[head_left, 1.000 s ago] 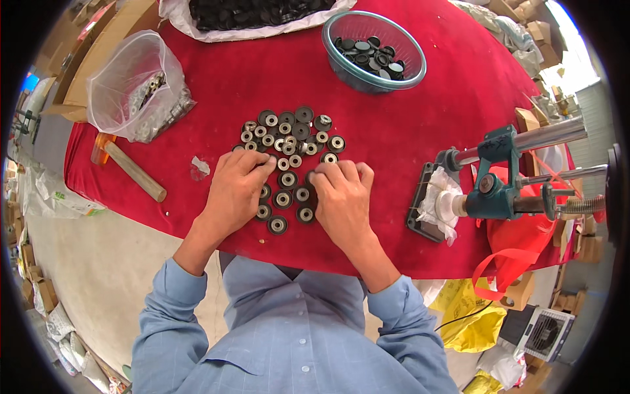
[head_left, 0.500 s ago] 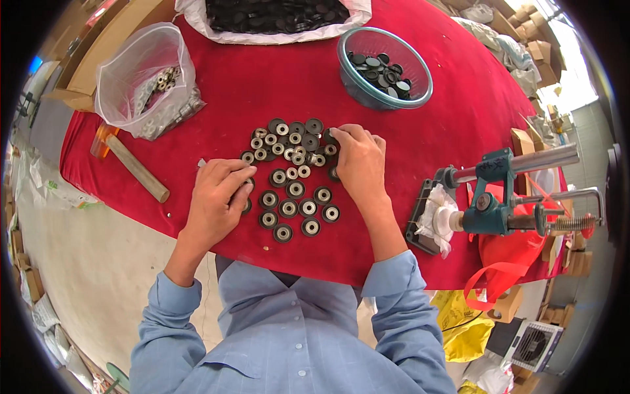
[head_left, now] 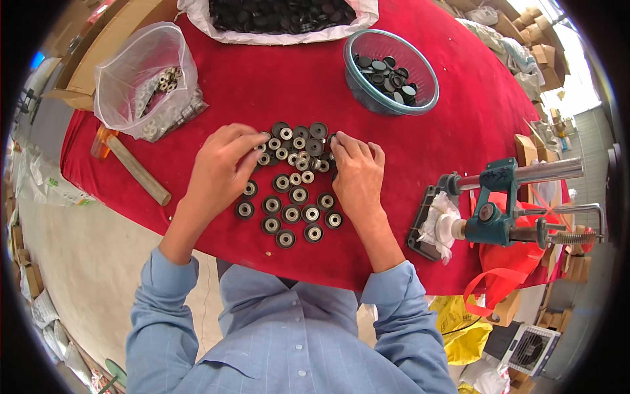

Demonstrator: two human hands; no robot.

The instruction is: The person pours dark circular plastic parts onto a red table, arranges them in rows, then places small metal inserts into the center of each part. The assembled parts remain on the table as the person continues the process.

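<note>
On the red cloth lies a cluster of black round caps [head_left: 318, 129] and small metal ball bearings [head_left: 281, 153]. Nearer me are several black caps with a bearing seated in each [head_left: 291, 213]. At the cluster's left edge my left hand [head_left: 226, 164] has its thumb and fingertips closed around a small bearing [head_left: 260, 148], partly covered by them. On the right side, my right hand [head_left: 357, 172] pinches the edge of a dark cap [head_left: 332, 139], mostly hidden under the fingertips.
A teal bowl of black caps [head_left: 436, 98] stands far right; a white sack of caps [head_left: 367, 16] is at the back. Far left are a clear bag of bearings [head_left: 111, 105] and a hammer [head_left: 139, 171]. A green hand press [head_left: 493, 220] sits to the right.
My left hand has moved up and away from me, from the nearer caps to the cluster's left edge. A cap with a bearing now shows where it was. My right hand shifted slightly.
</note>
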